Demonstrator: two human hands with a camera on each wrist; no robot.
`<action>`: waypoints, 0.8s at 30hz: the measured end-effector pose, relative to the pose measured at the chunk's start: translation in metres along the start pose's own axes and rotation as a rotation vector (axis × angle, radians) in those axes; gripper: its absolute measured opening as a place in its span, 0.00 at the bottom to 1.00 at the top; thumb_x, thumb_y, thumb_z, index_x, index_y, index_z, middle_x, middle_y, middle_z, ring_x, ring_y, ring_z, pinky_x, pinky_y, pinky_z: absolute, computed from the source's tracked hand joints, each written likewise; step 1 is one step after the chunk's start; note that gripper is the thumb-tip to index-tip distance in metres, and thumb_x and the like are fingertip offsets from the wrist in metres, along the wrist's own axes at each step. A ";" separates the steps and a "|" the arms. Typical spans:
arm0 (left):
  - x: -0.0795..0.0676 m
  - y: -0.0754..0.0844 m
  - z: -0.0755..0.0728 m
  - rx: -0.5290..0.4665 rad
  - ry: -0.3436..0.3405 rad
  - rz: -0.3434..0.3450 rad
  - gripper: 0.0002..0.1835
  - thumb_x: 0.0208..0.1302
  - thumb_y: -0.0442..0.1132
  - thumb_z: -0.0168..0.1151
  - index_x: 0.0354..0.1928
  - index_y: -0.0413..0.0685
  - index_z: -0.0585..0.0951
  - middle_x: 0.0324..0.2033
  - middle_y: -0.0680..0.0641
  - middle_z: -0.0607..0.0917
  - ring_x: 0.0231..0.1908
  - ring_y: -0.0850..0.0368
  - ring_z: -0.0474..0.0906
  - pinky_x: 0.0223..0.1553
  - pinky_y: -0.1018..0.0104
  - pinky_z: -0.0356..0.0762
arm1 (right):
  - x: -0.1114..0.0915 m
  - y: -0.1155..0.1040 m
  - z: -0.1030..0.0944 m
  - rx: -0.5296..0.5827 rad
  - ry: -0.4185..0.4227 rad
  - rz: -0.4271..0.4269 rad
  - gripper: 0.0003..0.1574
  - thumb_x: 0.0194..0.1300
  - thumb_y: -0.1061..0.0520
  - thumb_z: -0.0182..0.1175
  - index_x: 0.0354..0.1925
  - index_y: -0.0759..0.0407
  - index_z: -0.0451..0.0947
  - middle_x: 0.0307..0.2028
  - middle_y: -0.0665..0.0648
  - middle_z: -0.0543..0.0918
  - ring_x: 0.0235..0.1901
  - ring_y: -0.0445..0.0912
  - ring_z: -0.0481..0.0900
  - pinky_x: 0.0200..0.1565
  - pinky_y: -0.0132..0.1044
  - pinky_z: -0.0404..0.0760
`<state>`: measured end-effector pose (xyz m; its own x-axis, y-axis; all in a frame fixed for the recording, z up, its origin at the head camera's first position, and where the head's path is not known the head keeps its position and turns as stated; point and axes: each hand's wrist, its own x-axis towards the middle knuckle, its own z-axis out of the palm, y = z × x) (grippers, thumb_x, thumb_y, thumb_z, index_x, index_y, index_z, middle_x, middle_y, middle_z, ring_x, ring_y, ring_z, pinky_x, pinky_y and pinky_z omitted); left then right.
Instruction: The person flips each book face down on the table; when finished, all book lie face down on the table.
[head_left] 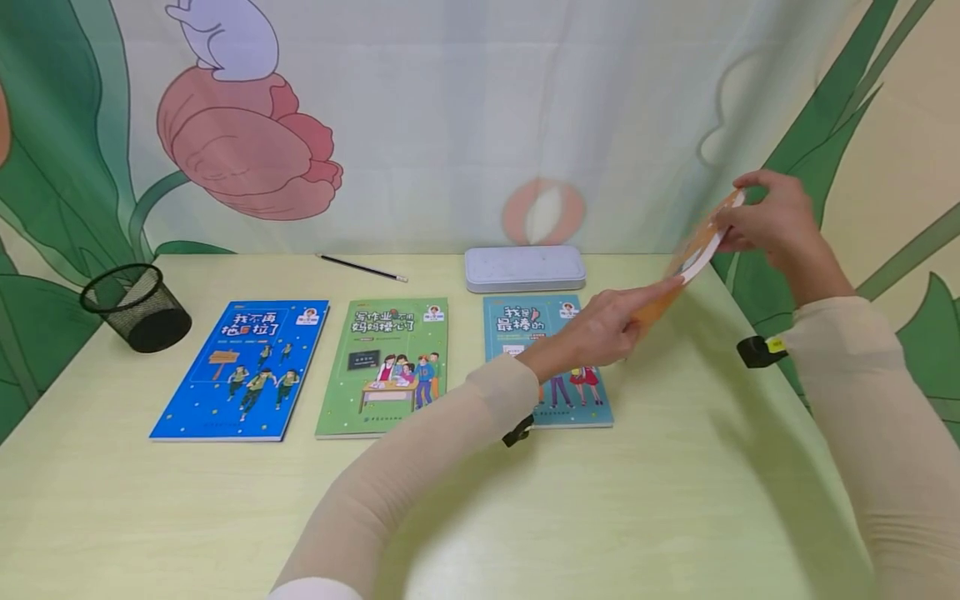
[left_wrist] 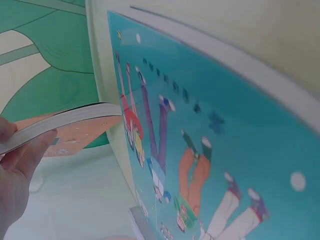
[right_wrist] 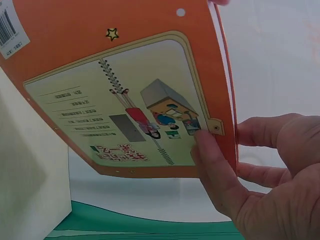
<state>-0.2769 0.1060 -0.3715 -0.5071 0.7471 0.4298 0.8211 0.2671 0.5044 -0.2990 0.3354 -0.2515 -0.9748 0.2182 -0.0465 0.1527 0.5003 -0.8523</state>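
Observation:
Both hands hold an orange book up in the air, tilted, over the right part of the table. The left hand pinches its lower near end, index finger along the page edge. At the raised far end, the right hand grips the book between thumb and fingers. In the right wrist view the orange cover shows a barcode and a picture panel, with the right hand at its edge. Partly under the left arm lies a teal book, whose cover fills much of the left wrist view.
A green book and a blue book lie in a row to the left. Behind them are a pencil and a pale pencil case. A black mesh pen holder leans at the back left. A printed curtain hangs behind the table.

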 end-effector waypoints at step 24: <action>-0.008 0.005 -0.001 -0.169 0.204 -0.048 0.38 0.63 0.20 0.49 0.76 0.49 0.63 0.25 0.47 0.73 0.14 0.62 0.53 0.18 0.75 0.52 | -0.007 0.010 0.001 0.046 0.066 -0.100 0.55 0.67 0.37 0.59 0.79 0.54 0.45 0.36 0.46 0.76 0.23 0.32 0.84 0.28 0.28 0.85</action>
<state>-0.2691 0.1009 -0.3711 -0.6008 0.5930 0.5361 0.7481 0.1809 0.6384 -0.2909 0.3380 -0.2603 -0.9717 0.2247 0.0725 0.0465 0.4833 -0.8742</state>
